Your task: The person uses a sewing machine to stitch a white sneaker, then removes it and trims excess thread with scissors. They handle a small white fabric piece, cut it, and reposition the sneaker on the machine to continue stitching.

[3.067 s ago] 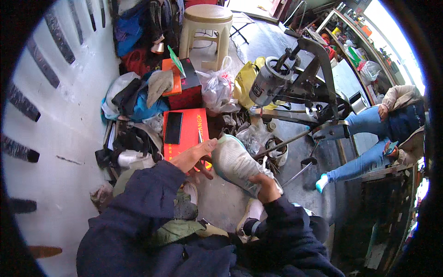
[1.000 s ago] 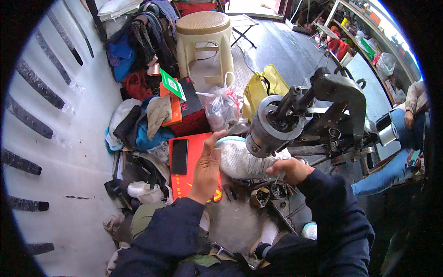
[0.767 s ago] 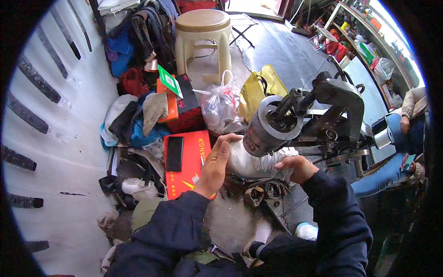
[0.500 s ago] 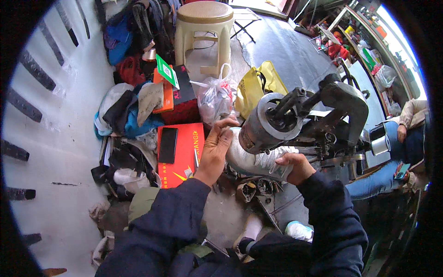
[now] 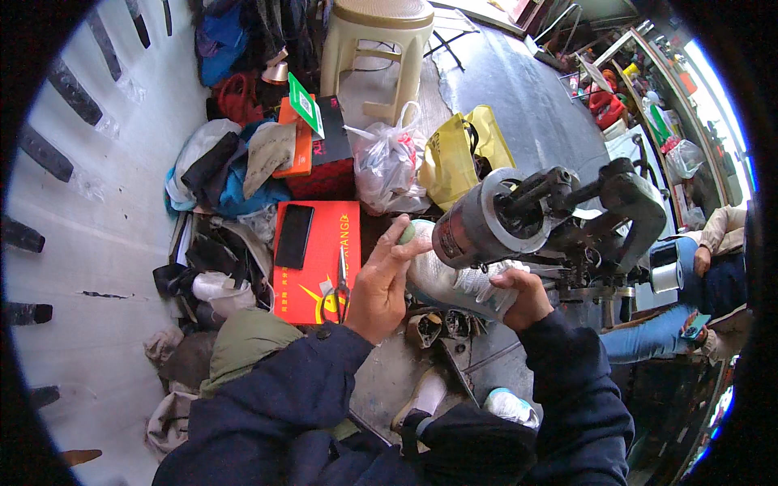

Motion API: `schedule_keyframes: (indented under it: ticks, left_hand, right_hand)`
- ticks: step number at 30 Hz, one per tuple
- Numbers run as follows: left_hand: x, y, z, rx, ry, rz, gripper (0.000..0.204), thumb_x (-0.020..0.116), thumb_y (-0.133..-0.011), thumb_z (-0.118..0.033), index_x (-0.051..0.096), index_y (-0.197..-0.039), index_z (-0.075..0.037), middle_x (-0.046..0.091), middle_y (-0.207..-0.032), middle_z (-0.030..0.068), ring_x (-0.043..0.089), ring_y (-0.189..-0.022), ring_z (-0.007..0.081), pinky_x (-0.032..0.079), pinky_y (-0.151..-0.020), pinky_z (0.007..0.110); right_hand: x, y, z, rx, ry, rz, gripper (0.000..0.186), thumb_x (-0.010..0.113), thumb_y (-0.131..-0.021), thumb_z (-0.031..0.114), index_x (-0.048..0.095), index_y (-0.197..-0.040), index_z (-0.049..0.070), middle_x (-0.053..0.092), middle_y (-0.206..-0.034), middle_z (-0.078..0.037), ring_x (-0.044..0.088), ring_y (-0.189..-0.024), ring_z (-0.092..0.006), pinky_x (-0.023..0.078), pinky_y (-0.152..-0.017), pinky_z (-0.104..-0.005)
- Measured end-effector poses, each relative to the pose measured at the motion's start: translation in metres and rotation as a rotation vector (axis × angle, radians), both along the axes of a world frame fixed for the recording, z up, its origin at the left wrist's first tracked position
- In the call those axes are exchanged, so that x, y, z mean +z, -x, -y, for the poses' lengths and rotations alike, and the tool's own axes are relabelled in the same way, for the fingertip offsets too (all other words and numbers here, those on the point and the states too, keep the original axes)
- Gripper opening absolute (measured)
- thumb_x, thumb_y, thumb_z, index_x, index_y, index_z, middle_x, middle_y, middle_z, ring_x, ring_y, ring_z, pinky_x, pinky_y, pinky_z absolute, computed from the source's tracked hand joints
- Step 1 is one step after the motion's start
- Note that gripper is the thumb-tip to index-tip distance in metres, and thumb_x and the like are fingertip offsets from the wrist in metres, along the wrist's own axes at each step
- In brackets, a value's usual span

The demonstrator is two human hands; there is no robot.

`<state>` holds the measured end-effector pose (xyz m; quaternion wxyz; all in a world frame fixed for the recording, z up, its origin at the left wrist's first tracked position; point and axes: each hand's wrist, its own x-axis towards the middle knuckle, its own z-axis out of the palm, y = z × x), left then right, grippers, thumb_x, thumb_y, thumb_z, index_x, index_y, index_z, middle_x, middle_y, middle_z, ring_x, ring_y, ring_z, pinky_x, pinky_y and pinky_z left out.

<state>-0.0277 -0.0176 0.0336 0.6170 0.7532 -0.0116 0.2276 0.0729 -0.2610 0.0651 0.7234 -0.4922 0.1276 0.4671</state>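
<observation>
A white lace-up sneaker [image 5: 429,274] lies on its side under the round metal head of a hand-cranked shoe-stitching machine [image 5: 490,219], which hides part of its upper. My right hand [image 5: 525,300] grips the heel end, thumb over the collar. At the toe, my left hand [image 5: 383,285] has its fingers bent in against the shoe's edge. A small green piece [image 5: 407,234] shows at the left fingertips; whether it is worn or held I cannot make out.
Left of my hands, a red box [image 5: 316,227] bears a black phone [image 5: 293,236] and scissors [image 5: 342,283]. Beyond stand a plastic bag [image 5: 389,170], a yellow bag [image 5: 478,150] and a stool [image 5: 381,12]. Another person's jeans-clad leg [image 5: 648,336] is at the right.
The view has shifted a little, bringing the scissors out from behind my left hand. My left fingers have changed their hold at the toe, and the green piece now shows.
</observation>
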Motion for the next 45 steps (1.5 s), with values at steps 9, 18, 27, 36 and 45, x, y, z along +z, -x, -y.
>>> schedule_keyframes:
  ticks: [9, 18, 27, 36, 45]
  left_hand:
    - [0.003, 0.009, -0.013, -0.317, -0.004, -0.212, 0.081, 0.056, -0.083, -0.011, 0.023, -0.157, -0.013, 0.036, -0.154, 0.0265, 0.036, -0.143, 0.0452, 0.034, -0.115, 0.046]
    - [0.002, 0.001, -0.019, -0.413, 0.070, -0.291, 0.085, 0.057, -0.081, -0.011, 0.019, -0.158, -0.019, 0.034, -0.156, 0.0242, 0.039, -0.140, 0.0446, 0.037, -0.113, 0.046]
    - [0.003, -0.012, -0.021, -0.398, -0.032, -0.164, 0.083, 0.054, -0.081, -0.009, 0.021, -0.157, -0.019, 0.035, -0.155, 0.0232, 0.042, -0.139, 0.0446, 0.038, -0.113, 0.045]
    - [0.001, -0.029, -0.024, -0.464, 0.011, -0.116, 0.081, 0.050, -0.080, -0.008, 0.022, -0.155, -0.018, 0.040, -0.151, 0.0276, 0.041, -0.139, 0.0453, 0.035, -0.116, 0.046]
    - [0.001, -0.032, -0.026, -0.472, -0.015, -0.186, 0.074, 0.049, -0.086, -0.014, 0.021, -0.153, -0.021, 0.053, -0.134, 0.0319, 0.055, -0.121, 0.0498, 0.041, -0.107, 0.050]
  right_hand:
    - [0.008, 0.002, -0.006, -0.063, 0.006, 0.032, 0.032, 0.060, -0.082, 0.012, 0.063, -0.110, -0.003, 0.069, -0.112, -0.016, 0.067, -0.103, -0.0323, 0.051, -0.098, -0.0456]
    - [0.006, 0.002, 0.005, -0.119, -0.013, 0.033, 0.028, 0.061, -0.080, 0.011, 0.065, -0.105, -0.002, 0.069, -0.109, -0.016, 0.067, -0.101, -0.0315, 0.052, -0.096, -0.0496]
    - [-0.005, -0.002, 0.019, -0.163, -0.119, 0.129, 0.047, 0.055, -0.095, 0.024, 0.053, -0.137, 0.002, 0.059, -0.138, -0.015, 0.058, -0.124, -0.0349, 0.045, -0.107, -0.0551]
    - [0.013, 0.004, 0.001, -0.325, -0.106, 0.137, 0.062, 0.052, -0.074, 0.017, 0.056, -0.133, 0.001, 0.064, -0.129, -0.017, 0.062, -0.117, -0.0375, 0.047, -0.106, -0.0500]
    - [0.014, 0.002, 0.007, -0.375, -0.144, 0.090, 0.058, 0.050, -0.079, 0.022, 0.058, -0.131, -0.002, 0.064, -0.129, -0.019, 0.064, -0.115, -0.0384, 0.049, -0.104, -0.0499]
